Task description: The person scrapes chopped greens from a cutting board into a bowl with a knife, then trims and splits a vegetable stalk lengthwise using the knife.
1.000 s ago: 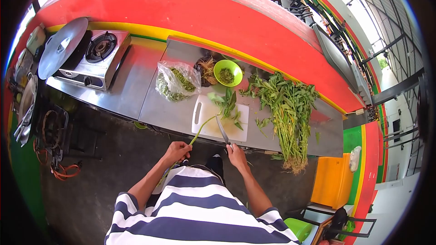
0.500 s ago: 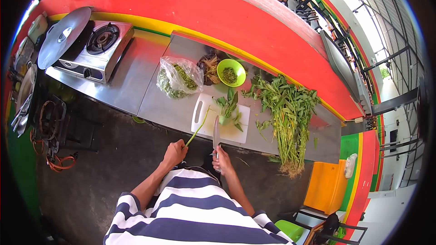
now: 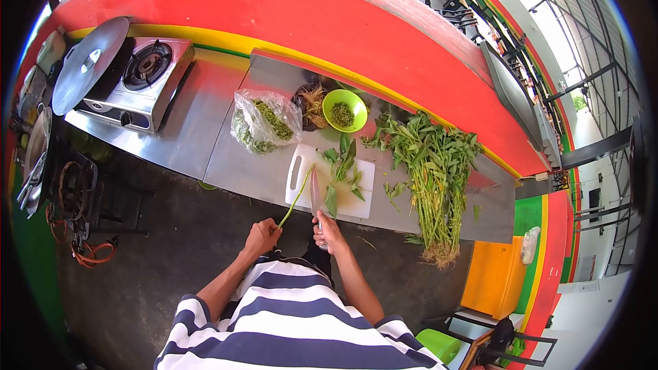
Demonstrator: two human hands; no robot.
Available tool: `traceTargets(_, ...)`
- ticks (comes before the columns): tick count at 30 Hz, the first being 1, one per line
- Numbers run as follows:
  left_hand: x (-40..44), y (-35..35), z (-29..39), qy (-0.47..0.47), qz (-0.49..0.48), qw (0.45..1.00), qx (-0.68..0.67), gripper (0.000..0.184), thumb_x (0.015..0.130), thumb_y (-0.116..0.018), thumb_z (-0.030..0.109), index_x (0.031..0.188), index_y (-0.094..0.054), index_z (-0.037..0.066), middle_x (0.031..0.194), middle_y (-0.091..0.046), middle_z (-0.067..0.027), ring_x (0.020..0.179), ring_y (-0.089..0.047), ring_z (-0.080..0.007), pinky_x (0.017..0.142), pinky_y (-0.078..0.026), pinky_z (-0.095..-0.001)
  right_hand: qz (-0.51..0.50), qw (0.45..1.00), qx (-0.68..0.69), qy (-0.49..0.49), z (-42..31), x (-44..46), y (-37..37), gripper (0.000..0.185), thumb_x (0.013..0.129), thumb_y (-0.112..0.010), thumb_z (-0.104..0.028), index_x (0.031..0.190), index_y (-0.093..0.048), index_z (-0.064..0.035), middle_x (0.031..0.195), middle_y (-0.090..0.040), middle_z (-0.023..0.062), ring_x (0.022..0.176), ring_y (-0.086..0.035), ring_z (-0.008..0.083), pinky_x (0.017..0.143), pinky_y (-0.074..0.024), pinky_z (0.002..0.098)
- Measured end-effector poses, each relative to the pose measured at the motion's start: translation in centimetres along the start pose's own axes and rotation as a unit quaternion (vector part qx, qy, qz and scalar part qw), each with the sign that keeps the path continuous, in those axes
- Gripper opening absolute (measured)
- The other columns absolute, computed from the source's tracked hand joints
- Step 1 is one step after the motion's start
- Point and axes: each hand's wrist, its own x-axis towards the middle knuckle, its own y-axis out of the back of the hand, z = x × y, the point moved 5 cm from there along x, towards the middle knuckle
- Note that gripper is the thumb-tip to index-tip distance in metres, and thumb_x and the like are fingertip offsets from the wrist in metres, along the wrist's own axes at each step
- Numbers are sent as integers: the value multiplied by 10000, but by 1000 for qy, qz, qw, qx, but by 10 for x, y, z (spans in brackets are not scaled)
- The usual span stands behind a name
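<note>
My left hand (image 3: pixel 264 236) is closed around the lower end of a long green stem (image 3: pixel 296 200), whose tip reaches over the white cutting board (image 3: pixel 363 204). Held upright in my right hand (image 3: pixel 329 233) is a kitchen knife (image 3: pixel 315 190), its blade over the board just right of the stem. Cut green leaves (image 3: pixel 343 164) lie on the board, one of them close to the blade. To the right, a large bunch of leafy greens (image 3: pixel 435 178) with roots spreads across the counter and hangs over its front edge.
Behind the board are a plastic bag of cut greens (image 3: pixel 264 123), a clump of roots (image 3: pixel 314 106) and a lime-green bowl (image 3: pixel 345 109) with chopped pieces. A gas stove (image 3: pixel 140 82) and a large metal lid (image 3: pixel 89 65) stand left on the steel counter (image 3: pixel 199 116). A red wall (image 3: pixel 288 14) runs behind.
The knife has moved left, nearer to the stem, and a leaf now lies near the front of the board. My left hand keeps its hold on the stem. The view has shifted slightly.
</note>
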Motion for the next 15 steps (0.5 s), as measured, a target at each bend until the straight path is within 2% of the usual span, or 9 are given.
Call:
traceTargets(5, -2, 4, 0, 50, -16, 998, -24, 241, 862, -696, 177, 749, -609, -18, 574, -635, -124, 501, -643, -222, 486, -464, -351, 23, 999, -20, -14, 7, 11, -1, 406, 1020, -482, -508, 941, -467, -109, 546, -306, -55, 397, -285, 46, 364, -254, 218)
traceTargets(7, -2, 5, 1, 33, -10, 999, -21, 234, 860, -699, 174, 756, -612, -17, 581, -637, -127, 485, -635, -217, 483, -465, -349, 92, 988, -123, 15, 8, 15, 3, 385, 1036, -449, -475, 945, -457, -102, 544, -318, -38, 390, -299, 72, 354, -275, 240)
traceTargets(8, -1, 5, 2, 13, -6, 1000, -18, 227, 857, -703, 172, 762, -615, -16, 588, -640, -130, 470, -626, -212, 479, -466, -348, 91, 988, -122, 15, 10, 18, 2, 385, 1036, -449, -475, 945, -457, -102, 544, -318, -38, 390, -299, 72, 354, -275, 240)
traceTargets(10, -2, 9, 8, 0, -9, 1000, -26, 227, 867, -703, 173, 778, -616, -17, 597, -646, -123, 462, -617, -196, 469, -460, -333, 145, 960, -224, 84, 5, 23, 3, 395, 1039, -435, -451, 912, -466, -78, 543, -368, -8, 379, -343, 107, 344, -315, 275)
traceTargets(11, -3, 11, 15, -12, -14, 999, -36, 227, 876, -703, 175, 793, -618, -19, 607, -652, -116, 454, -608, -181, 460, -454, -319, 149, 961, -217, 86, 9, 26, 3, 395, 1039, -435, -451, 912, -466, -78, 543, -368, -8, 379, -343, 107, 344, -315, 275)
traceTargets(12, -7, 14, 20, -15, -21, 999, -32, 227, 876, -703, 175, 793, -618, -19, 607, -652, -116, 454, -608, -181, 460, -454, -319, 178, 935, -280, 128, 8, 27, 4, 407, 1038, -437, -445, 902, -483, -64, 549, -393, 7, 380, -370, 120, 345, -330, 288)
traceTargets(13, -12, 21, 36, 19, -51, 997, -48, 226, 894, -693, 178, 818, -623, -23, 618, -656, -104, 462, -601, -156, 451, -444, -302, 207, 901, -341, 170, 6, 30, 8, 420, 1037, -439, -439, 892, -500, -49, 554, -417, 23, 381, -396, 132, 347, -346, 302)
traceTargets(14, -15, 26, 47, 52, -80, 994, -62, 226, 911, -683, 182, 843, -628, -26, 629, -661, -92, 470, -595, -132, 442, -433, -285, 213, 902, -334, 173, 11, 40, 19, 420, 1037, -439, -439, 892, -500, -49, 554, -417, 23, 381, -396, 132, 347, -346, 302)
traceTargets(15, -16, 30, 53, 48, -88, 993, -56, 226, 911, -683, 182, 843, -628, -26, 629, -661, -92, 470, -595, -132, 442, -433, -285, 228, 870, -391, 194, 14, 48, 27, 427, 1034, -448, -436, 890, -519, -40, 559, -427, 29, 385, -413, 136, 352, -357, 308)
